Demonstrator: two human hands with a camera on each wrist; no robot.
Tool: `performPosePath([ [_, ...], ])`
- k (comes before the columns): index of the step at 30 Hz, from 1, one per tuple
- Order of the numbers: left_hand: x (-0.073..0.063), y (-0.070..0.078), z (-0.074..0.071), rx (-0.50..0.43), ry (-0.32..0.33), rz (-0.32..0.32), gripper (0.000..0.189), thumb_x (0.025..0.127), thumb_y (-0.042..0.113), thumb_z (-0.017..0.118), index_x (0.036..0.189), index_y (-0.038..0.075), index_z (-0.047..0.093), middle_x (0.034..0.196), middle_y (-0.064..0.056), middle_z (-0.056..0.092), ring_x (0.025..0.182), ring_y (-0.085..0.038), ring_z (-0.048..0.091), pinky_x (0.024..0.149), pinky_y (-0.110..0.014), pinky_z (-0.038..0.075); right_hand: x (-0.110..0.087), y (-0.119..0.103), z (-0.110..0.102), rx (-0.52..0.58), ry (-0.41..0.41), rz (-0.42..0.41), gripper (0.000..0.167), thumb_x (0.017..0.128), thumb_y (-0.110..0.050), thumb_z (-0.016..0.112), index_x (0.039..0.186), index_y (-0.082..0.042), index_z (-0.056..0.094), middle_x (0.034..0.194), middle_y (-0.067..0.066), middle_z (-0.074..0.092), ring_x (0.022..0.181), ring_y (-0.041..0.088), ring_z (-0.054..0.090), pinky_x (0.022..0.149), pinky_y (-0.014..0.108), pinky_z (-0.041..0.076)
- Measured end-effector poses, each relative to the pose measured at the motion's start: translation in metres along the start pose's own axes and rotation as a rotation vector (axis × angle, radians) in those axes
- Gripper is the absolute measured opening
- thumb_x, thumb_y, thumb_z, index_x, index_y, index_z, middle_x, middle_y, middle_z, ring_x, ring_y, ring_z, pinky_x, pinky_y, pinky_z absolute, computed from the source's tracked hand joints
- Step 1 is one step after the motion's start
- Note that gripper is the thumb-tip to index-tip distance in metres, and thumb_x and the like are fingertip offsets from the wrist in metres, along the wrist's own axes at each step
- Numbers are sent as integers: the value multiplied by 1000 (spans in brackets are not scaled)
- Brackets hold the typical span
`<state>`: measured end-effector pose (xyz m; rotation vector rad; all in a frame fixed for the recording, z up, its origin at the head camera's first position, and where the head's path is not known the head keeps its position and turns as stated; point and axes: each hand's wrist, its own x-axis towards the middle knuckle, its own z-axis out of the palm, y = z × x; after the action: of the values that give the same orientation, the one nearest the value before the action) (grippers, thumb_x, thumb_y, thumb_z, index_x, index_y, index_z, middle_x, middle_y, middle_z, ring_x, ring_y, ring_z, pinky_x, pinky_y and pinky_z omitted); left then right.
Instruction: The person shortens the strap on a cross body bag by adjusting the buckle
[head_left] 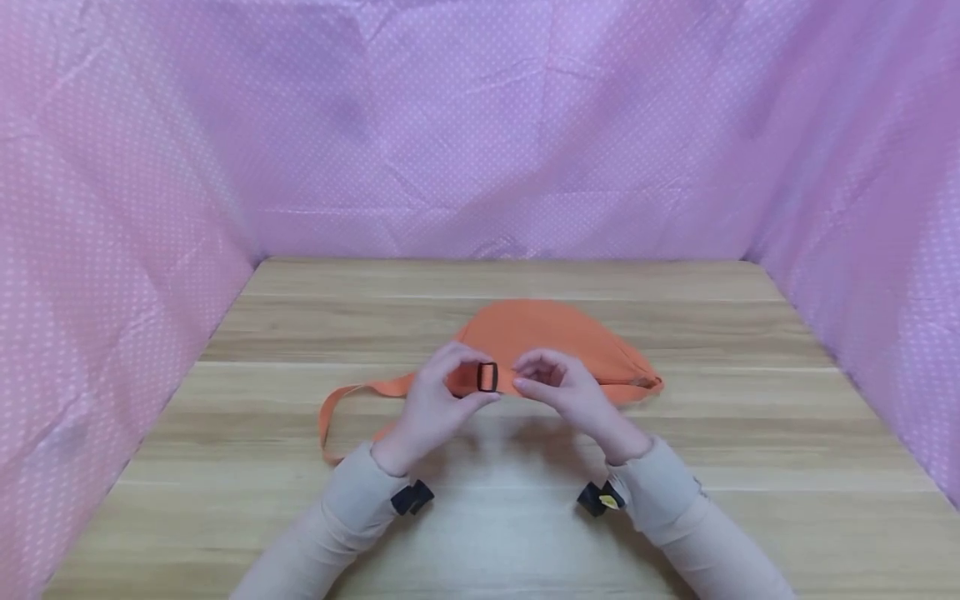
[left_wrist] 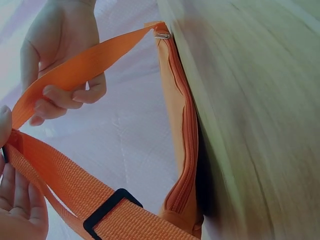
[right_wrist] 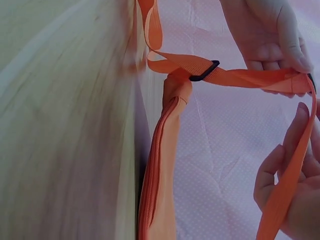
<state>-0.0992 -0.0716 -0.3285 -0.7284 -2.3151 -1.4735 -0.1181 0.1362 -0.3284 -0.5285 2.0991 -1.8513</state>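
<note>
An orange sling bag [head_left: 540,329] stands on the table, its zipper [left_wrist: 189,130] showing in the left wrist view. My left hand [head_left: 435,400] grips a black rectangular buckle [head_left: 479,377] and the orange strap at it between thumb and fingers. Farther along the strap sits a second black buckle [right_wrist: 205,71]. My right hand [head_left: 573,400] is just right of the held buckle, fingers loosely bent. One length of strap [left_wrist: 95,60] runs across that palm to the bag's end; whether the fingers press on it is hard to tell.
A loop of the strap [head_left: 324,425] lies on the wooden table [head_left: 247,500] to the left. Pink dotted cloth [head_left: 450,125] hangs behind and along both sides. Black wrist mounts [head_left: 412,497] sit at both beige sleeves [head_left: 660,492].
</note>
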Motion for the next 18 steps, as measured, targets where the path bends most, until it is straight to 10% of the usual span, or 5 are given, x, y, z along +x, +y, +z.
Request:
performPosePath([
  [18,-2,-1,-3,-124,-74,-101,35,70,5,83,101,11,68,98,2,64,95,-13,56,88,-32,44,8,0,8,18,-15,-44,21,86,0,66,102,10,59,84,-7,64,75,7,59,68,20,51],
])
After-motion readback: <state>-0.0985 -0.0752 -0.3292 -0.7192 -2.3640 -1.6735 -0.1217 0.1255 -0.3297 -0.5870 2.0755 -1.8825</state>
